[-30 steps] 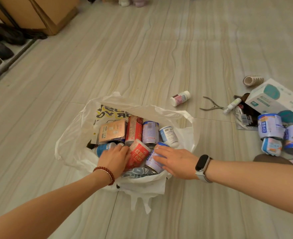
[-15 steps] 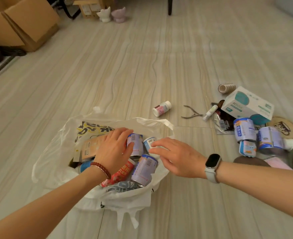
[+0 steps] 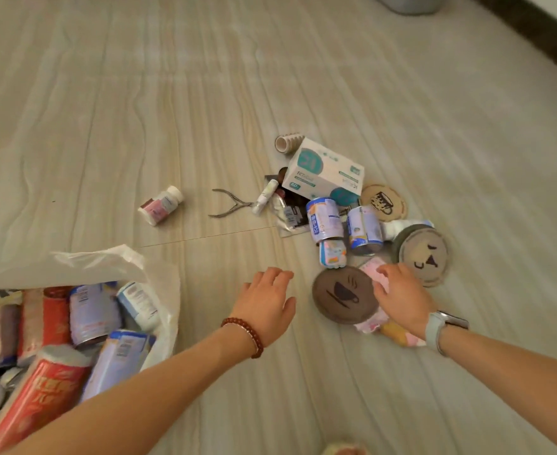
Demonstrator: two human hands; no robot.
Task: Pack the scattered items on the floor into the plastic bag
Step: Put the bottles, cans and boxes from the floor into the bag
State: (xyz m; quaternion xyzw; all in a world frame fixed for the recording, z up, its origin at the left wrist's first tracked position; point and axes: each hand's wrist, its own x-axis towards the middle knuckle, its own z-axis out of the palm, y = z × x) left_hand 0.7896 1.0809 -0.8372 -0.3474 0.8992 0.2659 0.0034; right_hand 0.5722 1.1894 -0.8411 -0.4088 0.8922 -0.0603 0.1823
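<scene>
The white plastic bag [image 3: 159, 280] lies open at the lower left, holding several cans and boxes. My left hand [image 3: 267, 303] hovers open over bare floor between the bag and the pile. My right hand [image 3: 401, 297] reaches over the pile, fingers spread on a pink packet [image 3: 370, 274] beside a brown round coaster with a cup drawing [image 3: 339, 297]. Beyond them lie blue-and-white cans [image 3: 324, 218], a white and teal box [image 3: 323, 172], a grey round coaster [image 3: 423, 254], a tan coaster [image 3: 383, 201], nippers [image 3: 229, 205] and a small pill bottle [image 3: 160, 206].
A roll of tape [image 3: 288, 142] lies behind the box, and a small white tube [image 3: 265, 195] lies by a dark pouch [image 3: 295, 211]. A dark baseboard [image 3: 533, 37] runs along the upper right. Pale tiled floor [image 3: 172, 110] stretches beyond the pile.
Both hands have left the bag and moved right toward the pile. The view has swung right, so the bag now sits at the lower left.
</scene>
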